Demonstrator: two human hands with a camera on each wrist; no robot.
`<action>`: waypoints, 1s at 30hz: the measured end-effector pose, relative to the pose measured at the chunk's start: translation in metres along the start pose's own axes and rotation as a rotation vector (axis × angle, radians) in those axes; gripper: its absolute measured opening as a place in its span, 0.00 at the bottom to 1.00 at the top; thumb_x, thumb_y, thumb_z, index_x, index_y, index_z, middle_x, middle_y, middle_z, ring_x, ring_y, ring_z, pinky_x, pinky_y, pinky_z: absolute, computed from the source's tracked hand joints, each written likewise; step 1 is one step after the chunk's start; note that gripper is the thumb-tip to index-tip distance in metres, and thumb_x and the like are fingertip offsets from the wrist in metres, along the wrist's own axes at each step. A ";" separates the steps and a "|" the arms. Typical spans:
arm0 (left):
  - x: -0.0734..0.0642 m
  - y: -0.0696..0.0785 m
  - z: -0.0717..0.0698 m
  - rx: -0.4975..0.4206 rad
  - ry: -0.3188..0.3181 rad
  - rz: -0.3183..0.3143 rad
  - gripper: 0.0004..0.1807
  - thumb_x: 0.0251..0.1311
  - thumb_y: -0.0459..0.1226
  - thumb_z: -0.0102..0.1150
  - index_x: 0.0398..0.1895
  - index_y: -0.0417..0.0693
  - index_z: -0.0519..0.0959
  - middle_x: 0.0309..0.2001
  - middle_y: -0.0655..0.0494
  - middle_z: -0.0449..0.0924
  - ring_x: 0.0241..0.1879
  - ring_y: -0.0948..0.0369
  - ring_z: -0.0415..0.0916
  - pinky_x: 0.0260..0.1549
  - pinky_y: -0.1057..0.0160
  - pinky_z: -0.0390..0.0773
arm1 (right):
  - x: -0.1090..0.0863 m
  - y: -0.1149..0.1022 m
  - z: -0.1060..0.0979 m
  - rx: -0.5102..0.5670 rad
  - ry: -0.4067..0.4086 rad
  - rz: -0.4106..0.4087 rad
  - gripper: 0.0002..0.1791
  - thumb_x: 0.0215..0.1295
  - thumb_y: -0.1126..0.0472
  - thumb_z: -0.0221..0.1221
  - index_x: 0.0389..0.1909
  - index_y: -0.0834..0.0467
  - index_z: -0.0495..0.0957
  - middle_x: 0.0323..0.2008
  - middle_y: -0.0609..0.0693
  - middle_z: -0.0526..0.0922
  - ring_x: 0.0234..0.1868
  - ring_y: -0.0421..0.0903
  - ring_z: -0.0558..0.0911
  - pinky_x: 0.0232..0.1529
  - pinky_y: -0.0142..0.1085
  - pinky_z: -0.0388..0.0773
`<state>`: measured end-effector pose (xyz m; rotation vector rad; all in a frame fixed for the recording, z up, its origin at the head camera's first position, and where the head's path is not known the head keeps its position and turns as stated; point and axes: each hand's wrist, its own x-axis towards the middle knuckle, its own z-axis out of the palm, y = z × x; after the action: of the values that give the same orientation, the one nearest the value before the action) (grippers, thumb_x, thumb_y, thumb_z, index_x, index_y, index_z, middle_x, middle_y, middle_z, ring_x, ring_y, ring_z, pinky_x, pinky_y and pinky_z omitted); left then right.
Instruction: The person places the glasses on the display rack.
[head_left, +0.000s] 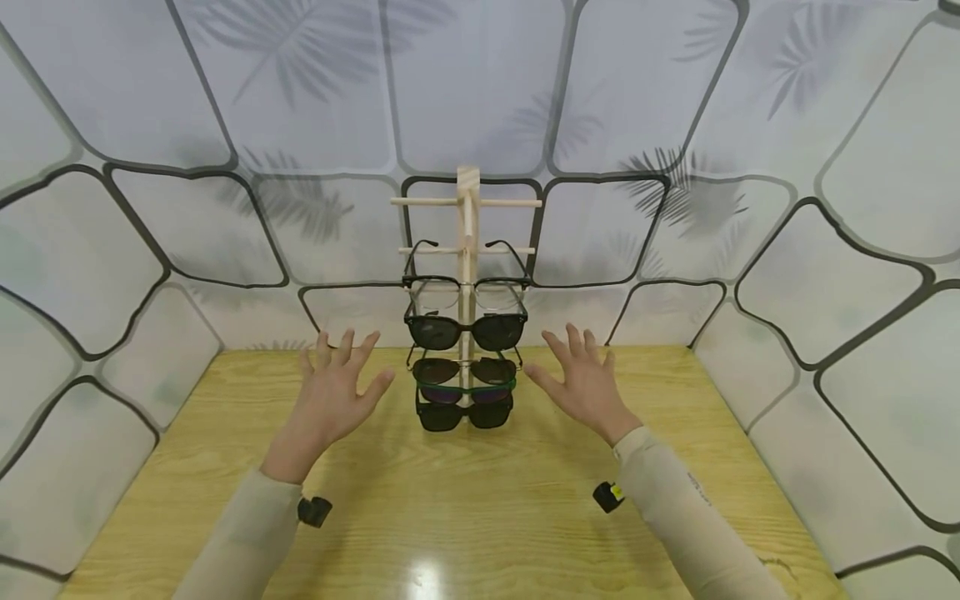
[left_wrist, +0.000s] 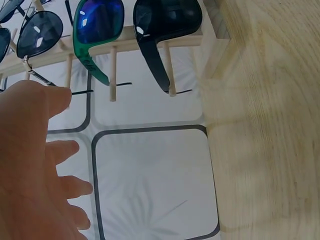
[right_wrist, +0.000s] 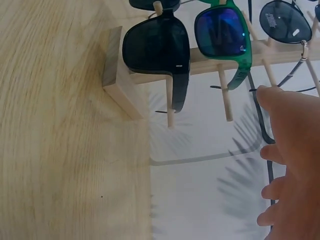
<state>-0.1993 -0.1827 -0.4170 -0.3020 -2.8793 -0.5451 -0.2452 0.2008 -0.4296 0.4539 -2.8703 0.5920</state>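
A wooden eyewear stand (head_left: 468,182) holds several pairs of glasses, one above another. Clear-lens glasses (head_left: 517,282) with dark upper rims sit highest. Below them come black sunglasses (head_left: 498,332), thin-rimmed metal sunglasses (head_left: 433,370), green-framed sunglasses (right_wrist: 222,32) and, lowest, another black pair (left_wrist: 167,17). My left hand (head_left: 333,396) hovers left of the stand, fingers spread, holding nothing. On the other side, my right hand (head_left: 588,387) is likewise spread and bare, its thumb near the metal sunglasses. Both wrist views show the thumbs close to the metal pair's temples; contact cannot be told.
The stand's upper pegs (head_left: 510,202) bear no glasses. It stands on a yellowish wood-grain table (head_left: 465,517), near the back edge. Patterned cloth walls (head_left: 472,83) rise behind and at both sides. A small black device (head_left: 313,511) is at the left wrist, another (head_left: 607,497) at the right.
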 end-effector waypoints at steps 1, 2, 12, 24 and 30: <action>-0.001 0.000 0.001 0.005 -0.007 -0.002 0.41 0.78 0.61 0.48 0.86 0.54 0.55 0.82 0.29 0.48 0.80 0.23 0.30 0.70 0.16 0.32 | 0.000 0.000 0.000 -0.005 -0.010 0.008 0.42 0.77 0.31 0.52 0.83 0.50 0.61 0.83 0.68 0.53 0.82 0.75 0.49 0.71 0.83 0.43; -0.001 -0.001 0.001 0.012 -0.015 -0.003 0.42 0.78 0.62 0.48 0.86 0.55 0.55 0.83 0.29 0.47 0.80 0.23 0.29 0.69 0.15 0.31 | -0.001 0.001 0.001 -0.014 -0.021 0.015 0.43 0.77 0.31 0.51 0.83 0.50 0.61 0.83 0.68 0.53 0.82 0.76 0.48 0.70 0.84 0.42; -0.003 -0.001 0.004 0.052 -0.065 -0.036 0.48 0.72 0.71 0.43 0.87 0.62 0.50 0.85 0.33 0.38 0.80 0.25 0.22 0.64 0.13 0.24 | -0.003 0.004 0.002 -0.117 -0.110 0.076 0.48 0.74 0.21 0.40 0.85 0.44 0.54 0.85 0.65 0.46 0.83 0.76 0.43 0.68 0.85 0.36; -0.006 -0.003 0.007 0.058 -0.063 -0.045 0.48 0.72 0.71 0.44 0.87 0.61 0.51 0.85 0.34 0.37 0.80 0.26 0.22 0.65 0.14 0.22 | -0.003 0.004 0.004 -0.108 -0.115 0.091 0.49 0.74 0.21 0.41 0.86 0.45 0.51 0.85 0.66 0.45 0.83 0.76 0.43 0.69 0.85 0.35; -0.006 -0.003 0.006 0.049 -0.060 -0.048 0.48 0.71 0.71 0.45 0.87 0.60 0.51 0.85 0.33 0.37 0.80 0.26 0.23 0.65 0.14 0.23 | -0.003 0.003 0.004 -0.097 -0.096 0.086 0.50 0.74 0.22 0.43 0.86 0.46 0.52 0.84 0.67 0.47 0.82 0.76 0.44 0.69 0.85 0.36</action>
<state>-0.1946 -0.1839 -0.4246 -0.2459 -2.9594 -0.4808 -0.2438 0.2029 -0.4348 0.3544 -3.0065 0.4531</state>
